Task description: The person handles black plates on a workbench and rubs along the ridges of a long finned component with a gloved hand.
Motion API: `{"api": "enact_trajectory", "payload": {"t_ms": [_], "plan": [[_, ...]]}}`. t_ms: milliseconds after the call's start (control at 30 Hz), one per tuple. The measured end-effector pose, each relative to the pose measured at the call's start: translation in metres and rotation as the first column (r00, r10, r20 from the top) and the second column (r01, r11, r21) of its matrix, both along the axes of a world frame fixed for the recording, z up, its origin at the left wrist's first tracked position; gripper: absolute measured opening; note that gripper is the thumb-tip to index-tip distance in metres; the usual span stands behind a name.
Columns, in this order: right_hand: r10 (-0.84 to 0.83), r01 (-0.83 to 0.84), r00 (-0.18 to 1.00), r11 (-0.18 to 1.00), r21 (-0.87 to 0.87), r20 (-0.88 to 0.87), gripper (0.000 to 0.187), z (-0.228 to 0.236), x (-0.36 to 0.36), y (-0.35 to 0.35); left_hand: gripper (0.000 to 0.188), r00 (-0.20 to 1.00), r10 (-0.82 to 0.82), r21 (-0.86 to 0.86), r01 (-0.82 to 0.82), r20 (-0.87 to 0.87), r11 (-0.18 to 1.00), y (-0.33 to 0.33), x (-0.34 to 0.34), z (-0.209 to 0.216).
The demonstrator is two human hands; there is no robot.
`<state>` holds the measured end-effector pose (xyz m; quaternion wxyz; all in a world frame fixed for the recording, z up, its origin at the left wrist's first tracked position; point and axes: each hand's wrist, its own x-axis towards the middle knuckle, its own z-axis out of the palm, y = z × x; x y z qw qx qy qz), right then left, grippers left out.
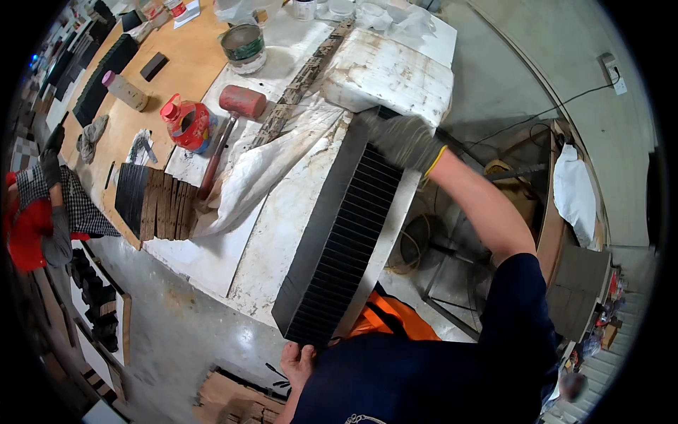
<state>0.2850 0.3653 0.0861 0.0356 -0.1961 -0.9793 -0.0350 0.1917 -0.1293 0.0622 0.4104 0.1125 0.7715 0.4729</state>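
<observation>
A long row of thin black slabs (346, 226), packed face to face, runs along the bench's right edge, with a smooth dark grey side facing left. My bare left hand (298, 359) is at its near end, thumb and fingers curled against the last slab. My right hand (406, 141), in a dark grey knitted glove with a yellow cuff edge, is over the far end. Motion smears its fingers, so its grip and anything under it cannot be made out. Just beyond it lies a stained white block (388, 71).
Left of the row are a crumpled white cloth (247, 184), a red-headed mallet (242, 101), a red jug (189, 126), a green-rimmed tub (243, 46) and a stack of brown-edged slabs (166, 203). Another person (42, 212) works at far left. A cable (544, 112) hangs at right.
</observation>
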Motion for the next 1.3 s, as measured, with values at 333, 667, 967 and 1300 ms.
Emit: {"api": "enact_trajectory", "payload": {"t_ms": [333,667,967,1300], "plan": [[-0.099,0.13,0.914,0.99,-0.052,0.393,0.032,0.012,-0.003,0.0,0.033,0.999,-0.017,-0.005,0.017,-0.051,1.0,0.0,0.002,0.002],[-0.001,0.015,0.99,0.995,-0.094,0.143,0.042,0.004,-0.01,-0.07,0.032,0.999,0.005,0.008,-0.005,-0.038,1.0,0.004,0.001,0.003],[0.197,-0.187,0.979,0.973,-0.133,0.062,0.029,0.001,-0.018,-0.145,0.026,0.998,0.008,0.043,-0.005,-0.057,0.999,0.01,0.001,0.013],[0.233,-0.221,0.972,0.941,-0.255,0.017,0.035,0.006,-0.02,-0.162,0.025,0.976,-0.067,0.024,0.073,-0.207,0.997,0.003,0.002,0.006]]}}
